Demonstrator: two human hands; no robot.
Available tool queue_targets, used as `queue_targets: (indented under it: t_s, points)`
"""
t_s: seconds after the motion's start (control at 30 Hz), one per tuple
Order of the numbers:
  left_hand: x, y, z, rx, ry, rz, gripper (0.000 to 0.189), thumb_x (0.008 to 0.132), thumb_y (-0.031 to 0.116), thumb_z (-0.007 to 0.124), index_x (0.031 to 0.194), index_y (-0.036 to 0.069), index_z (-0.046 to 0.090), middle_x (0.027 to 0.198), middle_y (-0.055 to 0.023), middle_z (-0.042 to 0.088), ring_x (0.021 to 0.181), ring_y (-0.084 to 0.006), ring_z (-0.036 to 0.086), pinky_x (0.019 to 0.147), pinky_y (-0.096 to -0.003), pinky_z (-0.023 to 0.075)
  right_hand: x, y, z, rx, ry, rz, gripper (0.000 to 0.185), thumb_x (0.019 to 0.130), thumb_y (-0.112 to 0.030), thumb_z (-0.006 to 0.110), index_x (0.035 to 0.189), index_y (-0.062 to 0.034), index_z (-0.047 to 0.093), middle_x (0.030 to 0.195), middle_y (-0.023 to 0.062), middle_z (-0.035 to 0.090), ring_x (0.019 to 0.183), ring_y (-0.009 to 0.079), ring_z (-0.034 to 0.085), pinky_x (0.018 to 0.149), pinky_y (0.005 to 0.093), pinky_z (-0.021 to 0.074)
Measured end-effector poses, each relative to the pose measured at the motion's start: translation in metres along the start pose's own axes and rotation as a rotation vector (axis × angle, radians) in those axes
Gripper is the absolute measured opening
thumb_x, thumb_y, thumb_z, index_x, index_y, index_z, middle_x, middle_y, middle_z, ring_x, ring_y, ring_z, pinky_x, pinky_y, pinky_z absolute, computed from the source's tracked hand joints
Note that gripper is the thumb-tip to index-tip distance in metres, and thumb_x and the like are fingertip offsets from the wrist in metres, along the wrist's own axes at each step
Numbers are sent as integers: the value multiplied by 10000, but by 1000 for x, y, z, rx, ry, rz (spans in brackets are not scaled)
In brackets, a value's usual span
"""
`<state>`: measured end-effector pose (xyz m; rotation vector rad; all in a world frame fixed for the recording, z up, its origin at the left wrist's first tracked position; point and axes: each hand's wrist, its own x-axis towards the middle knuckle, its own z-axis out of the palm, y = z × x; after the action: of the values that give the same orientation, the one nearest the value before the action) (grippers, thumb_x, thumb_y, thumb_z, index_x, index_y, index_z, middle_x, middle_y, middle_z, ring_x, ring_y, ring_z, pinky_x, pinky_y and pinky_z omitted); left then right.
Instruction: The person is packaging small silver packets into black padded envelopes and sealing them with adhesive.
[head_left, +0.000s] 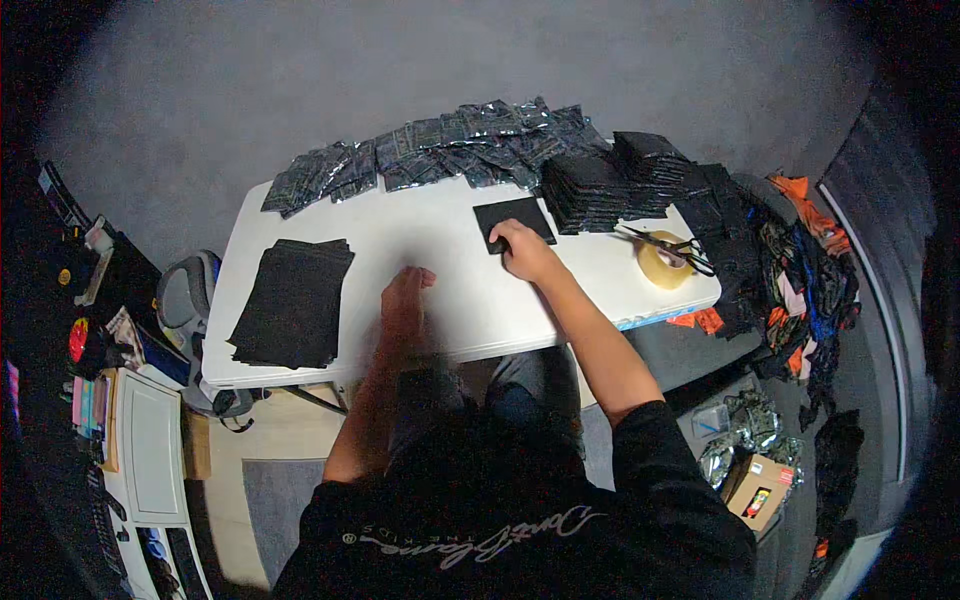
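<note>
My right hand (525, 253) is on a flat, square black piece (523, 216), probably folded cloth, lying on the white table (450, 217). Its fingers curl over the near edge of the piece. Left of it, above the table's near part, is my left hand (406, 291), with fingers bent. A dark blur surrounds that hand and hides whether anything is in it. To its left lies a stack of flat black sheets (292, 304), material unclear. Beyond my right hand stand stacks of folded black pieces (585, 193).
Glossy dark plastic packets (427, 150) line the table's far edge. Black-handled scissors (675, 251) lie over a roll of clear tape (660, 274) at the right. Black and orange fabric (799, 300) heaps beyond the right edge. A grey chair (187, 292) stands left; a cardboard box (757, 487) sits lower right.
</note>
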<state>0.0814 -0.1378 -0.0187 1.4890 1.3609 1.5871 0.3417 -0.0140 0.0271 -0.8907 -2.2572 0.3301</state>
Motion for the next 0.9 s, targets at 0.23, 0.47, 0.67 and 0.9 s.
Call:
queue_targets:
  t_s: [0.23, 0.47, 0.67, 0.9]
  points:
    - [0, 7, 6, 360, -11, 129, 156, 960, 172, 635, 958, 19, 668, 920, -137, 686, 846, -263, 670, 800, -387, 535, -11, -12, -11, -229, 417, 455, 484, 749, -338, 863, 1090, -41, 692, 1098, 205, 650, 1025, 371, 646, 908, 439, 534]
    - [-9, 36, 15, 323, -109, 37, 199, 978, 202, 644, 981, 4, 652, 888, -152, 676, 819, -272, 661, 787, -382, 529, -6, 27, -18, -78, 101, 758, 491, 655, -351, 931, 984, -44, 734, 790, 130, 703, 797, 266, 702, 794, 380, 554]
    - [11, 2, 18, 229, -98, -36, 240, 1005, 237, 624, 1025, 1, 664, 860, -142, 660, 803, -251, 650, 764, -371, 522, 6, 28, -62, 460, 272, 548, 239, 826, -112, 838, 887, -82, 609, 773, -66, 533, 681, 65, 478, 622, 263, 441]
    - [92, 97, 125, -429, -276, -391, 463, 1002, 195, 655, 1405, 103, 447, 1091, -76, 665, 953, -196, 669, 728, -321, 568, 1, 8, -137, 852, 432, 503, 246, 882, -124, 809, 1060, -69, 649, 797, -52, 640, 673, 39, 562, 528, 239, 504]
